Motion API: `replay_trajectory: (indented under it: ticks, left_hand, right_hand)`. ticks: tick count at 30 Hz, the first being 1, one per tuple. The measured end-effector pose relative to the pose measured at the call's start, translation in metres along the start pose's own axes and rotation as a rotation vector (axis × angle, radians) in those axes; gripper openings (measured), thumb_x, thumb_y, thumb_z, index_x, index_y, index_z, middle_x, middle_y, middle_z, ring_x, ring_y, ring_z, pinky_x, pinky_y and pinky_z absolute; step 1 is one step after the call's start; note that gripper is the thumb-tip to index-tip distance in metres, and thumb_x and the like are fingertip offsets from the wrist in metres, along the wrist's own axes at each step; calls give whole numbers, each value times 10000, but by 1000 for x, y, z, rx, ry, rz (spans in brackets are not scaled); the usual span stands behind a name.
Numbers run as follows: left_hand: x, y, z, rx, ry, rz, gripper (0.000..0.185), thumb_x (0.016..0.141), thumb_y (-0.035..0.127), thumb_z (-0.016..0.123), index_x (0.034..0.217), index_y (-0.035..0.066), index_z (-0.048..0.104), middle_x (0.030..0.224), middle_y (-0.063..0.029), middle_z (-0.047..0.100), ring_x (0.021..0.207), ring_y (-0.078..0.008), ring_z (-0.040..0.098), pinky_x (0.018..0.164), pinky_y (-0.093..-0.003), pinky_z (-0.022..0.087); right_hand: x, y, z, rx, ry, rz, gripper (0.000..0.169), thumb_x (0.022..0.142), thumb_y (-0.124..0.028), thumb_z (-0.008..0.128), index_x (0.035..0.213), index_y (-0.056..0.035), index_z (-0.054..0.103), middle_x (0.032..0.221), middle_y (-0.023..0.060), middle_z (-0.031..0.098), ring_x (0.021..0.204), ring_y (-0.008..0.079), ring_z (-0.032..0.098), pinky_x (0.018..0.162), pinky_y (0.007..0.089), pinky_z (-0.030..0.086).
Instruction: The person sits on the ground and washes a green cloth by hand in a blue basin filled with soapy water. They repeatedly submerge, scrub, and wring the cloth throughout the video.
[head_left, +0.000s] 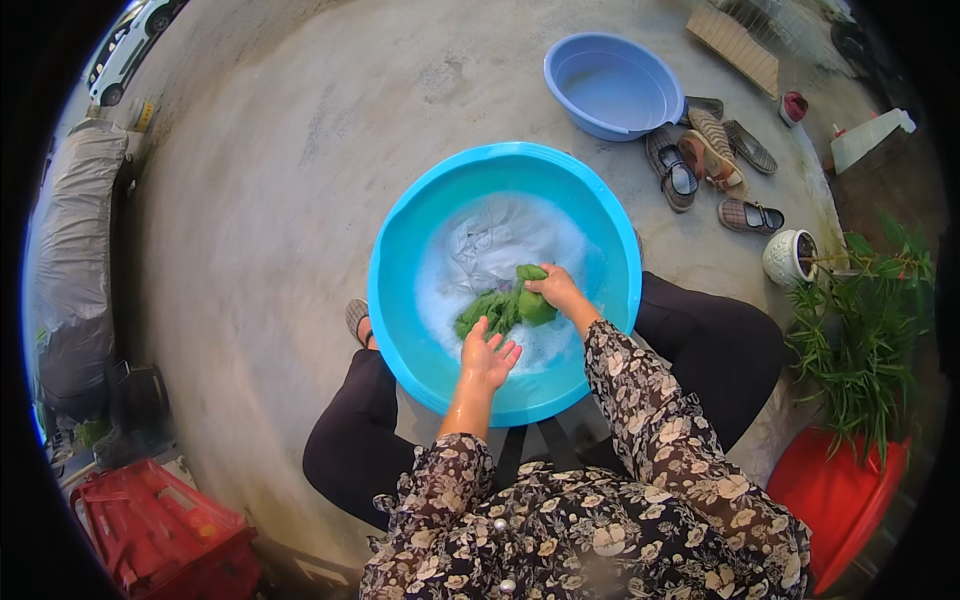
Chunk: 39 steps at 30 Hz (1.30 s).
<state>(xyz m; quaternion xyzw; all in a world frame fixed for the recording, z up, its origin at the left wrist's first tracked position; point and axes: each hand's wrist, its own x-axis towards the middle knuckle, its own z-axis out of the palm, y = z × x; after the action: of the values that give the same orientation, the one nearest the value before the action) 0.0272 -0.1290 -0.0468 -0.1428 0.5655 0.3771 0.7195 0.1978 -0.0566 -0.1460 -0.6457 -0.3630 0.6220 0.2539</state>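
Note:
Between my legs stands a large turquoise plastic basin (397, 247) of sudsy water. My right hand (559, 291) grips a wet green cloth (534, 306) near the basin's middle, with part of the fabric bunched up above the foam. The rest of that cloth trails left across the suds. My left hand (487, 358) is palm up with fingers apart, just in front of the cloth's lower left part, and holds nothing. Behind the green cloth, a white fabric (487, 240) lies partly sunk in the white foam (555, 232).
Beyond the turquoise basin at the right is a blue-violet basin (615, 86). Several shoes (709, 154) lie beside it. A white flowerpot (784, 259), a leafy plant (847, 337) and a red container (832, 495) line the right. A red crate (157, 532) sits lower left on the concrete.

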Motion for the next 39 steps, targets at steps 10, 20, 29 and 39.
replay_trajectory:
  ticks: [10,20,29,39]
  left_hand:
    - [41,33,-56,-158,-802,106,482,901,455,409,1258,135,462,1233,-116,512,1167,-300,486,984,-482,393]
    - [-48,17,25,-84,-437,331,455,942,297,325,1324,56,380,1294,-151,466,1164,-323,481,1000,-491,379]
    - [-29,-2,34,-494,-1187,573,380,950,327,309,1168,74,491,1212,-136,504,1122,-280,485,920,-438,421]
    - [-1,32,-5,-318,-1350,246,379,933,297,323,1198,87,492,1179,-124,544,1081,-287,545,947,-458,438]
  right_hand:
    - [-172,-127,82,-618,-162,-806,241,730,-344,642,855,-138,635,904,92,541,907,280,564,762,402,436]
    - [-104,-124,41,-73,84,-517,325,742,-272,620,982,-53,617,991,151,579,927,321,579,808,405,464]
    - [-181,-132,83,-617,272,-936,254,718,-303,651,856,-92,618,1039,68,550,1030,301,502,821,404,434]
    - [-197,-127,87,-475,244,-997,244,708,-264,653,857,-79,595,1042,84,563,1000,303,518,848,437,413]
